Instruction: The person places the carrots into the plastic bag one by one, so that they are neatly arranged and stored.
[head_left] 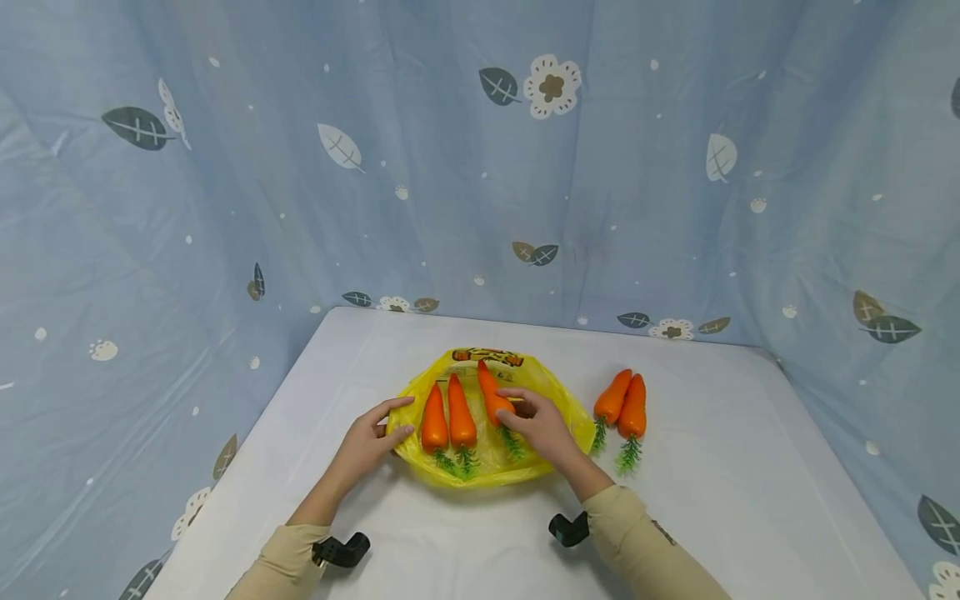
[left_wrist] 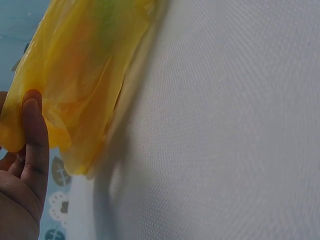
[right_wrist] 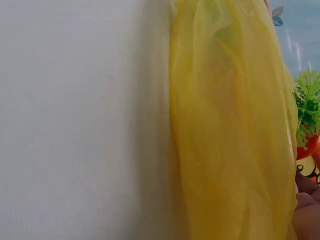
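Note:
A yellow plastic bag (head_left: pixel 487 477) lies spread on the white table (head_left: pixel 720 500), with three orange carrots on it. My left hand (head_left: pixel 401 417) pinches the bag's left edge; in the left wrist view a finger (left_wrist: pixel 32 140) lies against the yellow film (left_wrist: pixel 85 75). Two of the carrots (head_left: pixel 433 423) (head_left: pixel 461 417) lie side by side just right of that hand. My right hand (head_left: pixel 510 408) grips the third carrot (head_left: pixel 489 390) over the middle of the bag. The right wrist view shows the bag (right_wrist: pixel 230 125), the carrot's green top (right_wrist: pixel 307 105) and part of my hand (right_wrist: pixel 305 207).
Two more carrots (head_left: pixel 613 398) (head_left: pixel 633 408) lie on the bare table to the right of the bag. Blue curtains with a leaf print (head_left: pixel 480 167) close in the table at the back and on both sides. Black wrist mounts (head_left: pixel 341 550) (head_left: pixel 568 529) sit near the front edge.

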